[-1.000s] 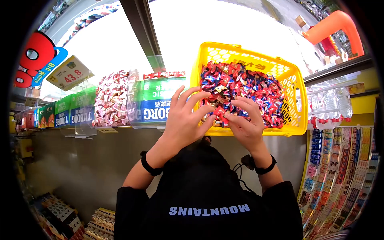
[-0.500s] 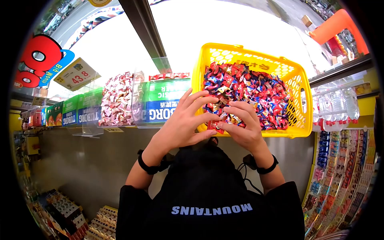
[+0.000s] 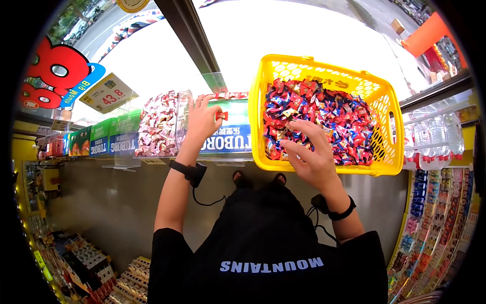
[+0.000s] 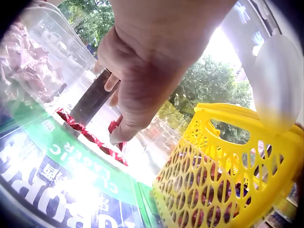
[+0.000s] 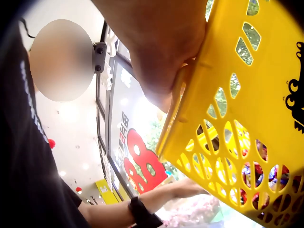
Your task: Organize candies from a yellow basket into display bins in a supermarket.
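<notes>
My left hand [image 3: 202, 120] pinches a small red wrapped candy [image 3: 221, 116] between thumb and finger, over the clear-walled bin left of the basket. Below it stands a green and blue Tuborg carton [image 3: 228, 142]. Along the back of its top lies a row of red-wrapped candies [image 4: 85, 135], and the left fingertips are close above this row. At the right, a yellow basket [image 3: 258, 147] holds a heap of red and blue wrapped candies [image 3: 319, 116]. My right hand [image 3: 315, 154] hovers over the basket's front rim, fingers loosely bent and holding nothing.
Pink-wrapped candies [image 3: 158, 124] fill the bin on the left, behind a clear divider. A price sign [image 3: 109, 93] stands farther left. Packs of water bottles [image 3: 435, 134] sit right of the basket. A dark window post [image 3: 190, 38] rises behind the shelf.
My left hand has left the basket with the red candy and moved left over the Tuborg carton. My right hand has let go of the candy and stayed by the basket's front rim, fingers spread wider.
</notes>
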Demonstrator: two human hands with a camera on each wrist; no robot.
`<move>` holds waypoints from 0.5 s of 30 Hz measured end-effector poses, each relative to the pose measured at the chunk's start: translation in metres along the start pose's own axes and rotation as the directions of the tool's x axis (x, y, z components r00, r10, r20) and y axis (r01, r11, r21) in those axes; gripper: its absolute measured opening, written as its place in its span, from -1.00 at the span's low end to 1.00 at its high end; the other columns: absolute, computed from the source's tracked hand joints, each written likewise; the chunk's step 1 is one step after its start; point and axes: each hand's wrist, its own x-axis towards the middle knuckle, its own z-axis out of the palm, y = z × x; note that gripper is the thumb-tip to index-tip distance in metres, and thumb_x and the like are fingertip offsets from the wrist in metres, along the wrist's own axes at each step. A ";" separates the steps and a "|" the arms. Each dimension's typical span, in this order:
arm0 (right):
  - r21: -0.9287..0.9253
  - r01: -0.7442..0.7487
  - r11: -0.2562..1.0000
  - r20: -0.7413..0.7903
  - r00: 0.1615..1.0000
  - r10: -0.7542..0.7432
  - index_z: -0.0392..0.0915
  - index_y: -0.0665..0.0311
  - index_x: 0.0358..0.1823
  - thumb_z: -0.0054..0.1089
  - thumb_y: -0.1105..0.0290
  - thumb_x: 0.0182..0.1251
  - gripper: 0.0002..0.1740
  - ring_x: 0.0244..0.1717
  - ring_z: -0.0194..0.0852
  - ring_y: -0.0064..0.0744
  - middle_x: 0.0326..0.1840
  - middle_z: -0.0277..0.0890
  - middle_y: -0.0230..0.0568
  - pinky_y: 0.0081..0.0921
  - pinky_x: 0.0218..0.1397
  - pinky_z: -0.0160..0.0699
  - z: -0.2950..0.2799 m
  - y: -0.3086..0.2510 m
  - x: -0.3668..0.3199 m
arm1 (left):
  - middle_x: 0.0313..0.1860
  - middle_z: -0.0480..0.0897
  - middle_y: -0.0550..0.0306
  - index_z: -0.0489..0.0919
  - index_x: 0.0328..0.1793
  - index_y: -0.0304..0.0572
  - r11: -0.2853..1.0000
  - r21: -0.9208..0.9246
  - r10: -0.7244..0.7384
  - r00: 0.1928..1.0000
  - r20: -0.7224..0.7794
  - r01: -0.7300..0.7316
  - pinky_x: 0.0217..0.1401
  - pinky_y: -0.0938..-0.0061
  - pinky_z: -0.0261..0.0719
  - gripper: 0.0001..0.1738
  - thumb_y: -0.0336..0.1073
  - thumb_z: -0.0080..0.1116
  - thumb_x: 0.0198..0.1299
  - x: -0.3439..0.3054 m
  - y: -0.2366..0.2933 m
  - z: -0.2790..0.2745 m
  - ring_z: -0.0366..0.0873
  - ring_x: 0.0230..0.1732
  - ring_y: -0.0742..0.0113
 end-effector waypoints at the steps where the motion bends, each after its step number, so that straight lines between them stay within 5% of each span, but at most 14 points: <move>1: 0.002 -0.003 1.000 0.005 1.000 0.003 0.79 0.13 0.02 0.52 0.58 0.10 -0.59 0.38 0.59 0.08 0.33 0.61 -0.10 -0.06 0.42 0.66 0.000 0.000 0.000 | 0.42 0.62 0.04 0.87 -0.13 0.10 0.999 0.040 -0.010 0.999 0.050 0.008 0.69 -0.22 0.24 -0.79 -0.25 0.51 0.07 0.002 -0.002 0.009 0.42 0.58 -0.06; 7: 0.022 -0.021 1.000 0.013 1.000 0.020 0.78 0.14 0.02 0.52 0.57 0.11 -0.60 0.39 0.58 0.09 0.34 0.61 -0.09 -0.05 0.45 0.64 0.000 0.001 -0.003 | 0.26 0.66 0.10 0.86 -0.11 0.13 0.960 0.276 -0.073 0.993 0.091 0.045 0.56 -0.01 0.38 -0.82 -0.20 0.49 0.14 0.020 -0.033 0.056 0.47 0.48 0.04; 10: 0.034 -0.030 0.999 0.002 1.000 0.030 0.77 0.15 0.01 0.51 0.57 0.11 -0.62 0.40 0.58 0.09 0.34 0.61 -0.09 -0.05 0.46 0.63 0.001 0.001 -0.004 | 0.39 0.62 0.06 0.81 0.15 0.14 0.946 0.325 -0.085 0.972 0.220 0.010 0.53 -0.01 0.43 -0.67 -0.21 0.40 0.24 0.023 -0.047 0.068 0.44 0.53 0.01; 15: 0.035 -0.027 0.999 -0.014 1.000 0.028 0.76 0.16 -0.02 0.51 0.57 0.11 -0.64 0.39 0.58 0.09 0.34 0.63 -0.10 -0.04 0.47 0.63 0.000 0.001 -0.005 | 0.75 0.31 0.00 0.37 0.71 0.20 0.937 0.347 -0.198 0.879 0.434 0.039 0.64 -0.17 0.37 -0.30 -0.25 0.18 0.43 0.008 -0.040 0.066 0.25 0.73 -0.09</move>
